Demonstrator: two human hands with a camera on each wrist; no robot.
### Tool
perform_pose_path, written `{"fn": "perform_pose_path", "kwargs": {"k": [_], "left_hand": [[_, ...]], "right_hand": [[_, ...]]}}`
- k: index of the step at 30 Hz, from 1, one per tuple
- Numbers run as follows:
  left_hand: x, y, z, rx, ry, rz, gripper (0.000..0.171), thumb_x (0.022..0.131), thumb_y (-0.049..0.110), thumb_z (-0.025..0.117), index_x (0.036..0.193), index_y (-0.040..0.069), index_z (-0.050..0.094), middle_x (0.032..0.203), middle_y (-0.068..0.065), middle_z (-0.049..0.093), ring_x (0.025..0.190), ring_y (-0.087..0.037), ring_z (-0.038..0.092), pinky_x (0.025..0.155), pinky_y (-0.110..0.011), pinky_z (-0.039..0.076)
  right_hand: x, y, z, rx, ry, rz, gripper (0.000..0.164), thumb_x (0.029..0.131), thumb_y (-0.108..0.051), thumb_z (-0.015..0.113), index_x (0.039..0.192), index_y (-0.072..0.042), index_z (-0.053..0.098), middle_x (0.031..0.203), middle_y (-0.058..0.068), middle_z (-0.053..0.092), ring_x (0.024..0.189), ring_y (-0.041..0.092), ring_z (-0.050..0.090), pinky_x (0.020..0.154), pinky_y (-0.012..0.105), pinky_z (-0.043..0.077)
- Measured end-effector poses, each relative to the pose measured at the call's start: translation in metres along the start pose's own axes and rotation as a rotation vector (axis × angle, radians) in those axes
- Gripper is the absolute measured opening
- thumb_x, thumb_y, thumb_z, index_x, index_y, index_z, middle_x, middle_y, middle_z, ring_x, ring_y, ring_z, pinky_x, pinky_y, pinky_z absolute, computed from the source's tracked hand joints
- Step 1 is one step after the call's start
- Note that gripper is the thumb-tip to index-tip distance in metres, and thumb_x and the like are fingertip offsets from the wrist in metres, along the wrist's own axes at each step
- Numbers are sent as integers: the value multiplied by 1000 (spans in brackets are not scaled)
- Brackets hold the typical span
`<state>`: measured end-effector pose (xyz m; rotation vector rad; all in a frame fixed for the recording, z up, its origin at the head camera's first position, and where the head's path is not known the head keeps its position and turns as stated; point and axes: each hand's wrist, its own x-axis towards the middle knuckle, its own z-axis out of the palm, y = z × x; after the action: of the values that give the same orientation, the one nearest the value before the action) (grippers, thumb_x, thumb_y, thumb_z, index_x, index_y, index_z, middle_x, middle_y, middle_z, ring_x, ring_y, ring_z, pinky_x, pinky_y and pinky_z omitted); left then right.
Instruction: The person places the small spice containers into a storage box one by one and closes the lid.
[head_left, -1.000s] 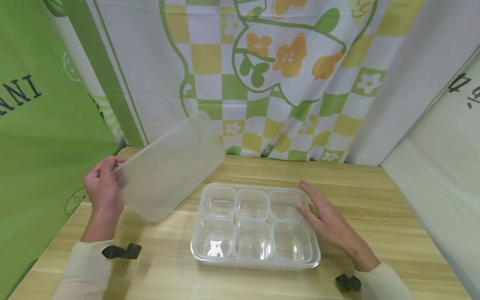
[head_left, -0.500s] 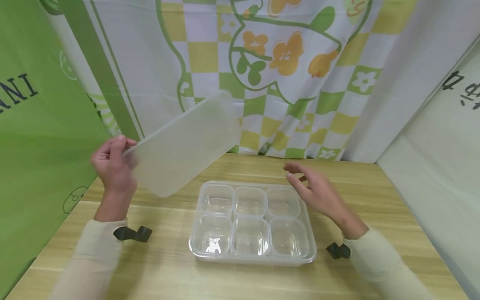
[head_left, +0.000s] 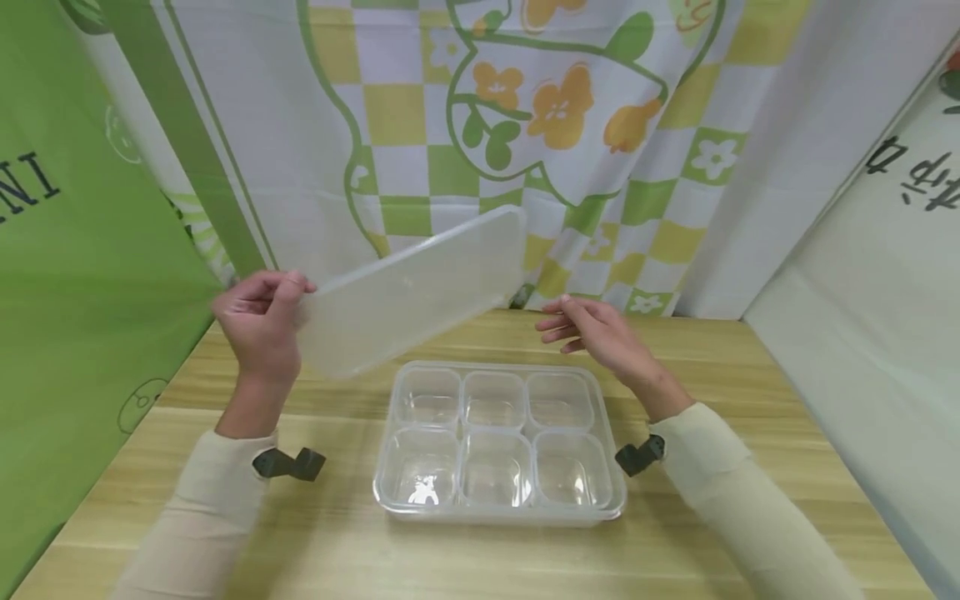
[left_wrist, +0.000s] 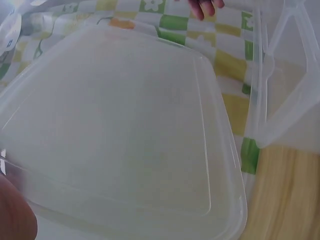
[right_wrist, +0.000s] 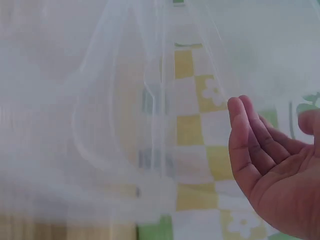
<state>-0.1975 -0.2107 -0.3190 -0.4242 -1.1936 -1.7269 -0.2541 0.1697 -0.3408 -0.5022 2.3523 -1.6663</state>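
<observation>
A translucent plastic lid (head_left: 420,292) is held tilted in the air by my left hand (head_left: 262,325), whose thumb and fingers pinch its left edge. In the left wrist view the lid (left_wrist: 120,130) fills most of the picture, with the thumb at the lower left. Below it on the table sits a clear rectangular container (head_left: 498,517) with six square compartments in two rows. My right hand (head_left: 600,337) hovers above and behind the container's right back corner, apart from both things. In the right wrist view its fingers (right_wrist: 242,150) are loosely bent and hold nothing.
The wooden table (head_left: 750,467) extends on both sides of the container. A checked, flower-printed curtain (head_left: 555,150) hangs along the back edge. Green cloth (head_left: 90,275) stands at the left, and a white cloth with dark lettering (head_left: 862,275) at the right.
My left hand has carried the lid up and to the right, towards the container. My right hand has left the container's right edge and moved up and left. The container stays put.
</observation>
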Motion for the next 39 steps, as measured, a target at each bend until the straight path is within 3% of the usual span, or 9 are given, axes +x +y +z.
{"fn": "perform_pose_path", "kwargs": {"k": [4, 9, 13, 17, 20, 28, 33, 36, 39], "left_hand": [[-3, 2, 8, 3, -32, 17, 21, 80, -2, 69, 64, -14, 65, 60, -5, 68, 39, -4, 42, 38, -14, 27], [-8, 4, 14, 27, -87, 31, 23, 80, 1, 66, 62, -14, 64, 60, -2, 68, 44, -4, 53, 41, -13, 32], [-10, 5, 18, 30, -125, 34, 27, 82, 1, 63, 60, -15, 61, 59, 0, 67, 51, -7, 61, 47, -15, 40], [-11, 4, 20, 26, -157, 42, 32, 85, 0, 57, 55, -10, 59, 56, -1, 65, 51, -8, 61, 51, -17, 46], [-12, 3, 19, 23, -174, 42, 34, 86, -2, 54, 53, -7, 58, 55, -2, 64, 50, -7, 60, 51, -17, 48], [-16, 1, 17, 27, -233, 14, 37, 90, 0, 51, 59, -20, 53, 58, 1, 62, 51, -7, 47, 52, -18, 40], [-23, 2, 12, 148, -250, -117, 33, 95, 1, 48, 70, -11, 66, 67, -6, 65, 66, -16, 54, 67, -26, 45], [-28, 4, 8, 217, -251, -255, 29, 98, 1, 47, 88, -5, 73, 88, -6, 72, 90, -19, 62, 87, -31, 45], [-32, 8, 3, 251, -273, -424, 29, 100, 2, 45, 113, -8, 70, 117, -8, 70, 119, -23, 56, 106, -34, 38]], "right_hand": [[10, 1, 7, 129, -19, 109, 61, 114, -44, 30, 139, 6, 56, 127, 21, 68, 108, 32, 70, 87, 42, 59], [19, 3, 8, 264, -27, 265, 74, 111, -55, 27, 140, 8, 54, 119, 11, 73, 98, 20, 73, 80, 31, 59], [20, 5, 6, 325, -30, 342, 69, 112, -49, 27, 138, 9, 54, 104, 2, 77, 89, 14, 74, 69, 23, 57], [19, 10, 4, 342, -23, 360, 53, 112, -33, 31, 135, 8, 56, 98, -1, 77, 87, 14, 74, 68, 22, 57], [17, 12, 2, 377, -21, 367, 49, 112, -32, 35, 133, 7, 56, 96, -1, 77, 87, 14, 74, 69, 23, 57], [14, 15, 1, 502, -27, 344, 40, 113, -21, 31, 131, 6, 54, 94, 0, 77, 81, 11, 74, 67, 21, 57], [8, 18, 3, 540, 28, 276, 32, 111, -14, 38, 102, -5, 67, 77, -1, 70, 66, 7, 66, 59, 19, 54], [5, 19, 4, 488, 68, 233, 37, 108, -10, 44, 86, -12, 73, 69, -3, 63, 60, 6, 58, 55, 18, 49], [1, 19, 3, 450, 58, 201, 39, 108, -9, 44, 85, -15, 75, 70, -3, 64, 61, 6, 58, 56, 19, 50]]}}
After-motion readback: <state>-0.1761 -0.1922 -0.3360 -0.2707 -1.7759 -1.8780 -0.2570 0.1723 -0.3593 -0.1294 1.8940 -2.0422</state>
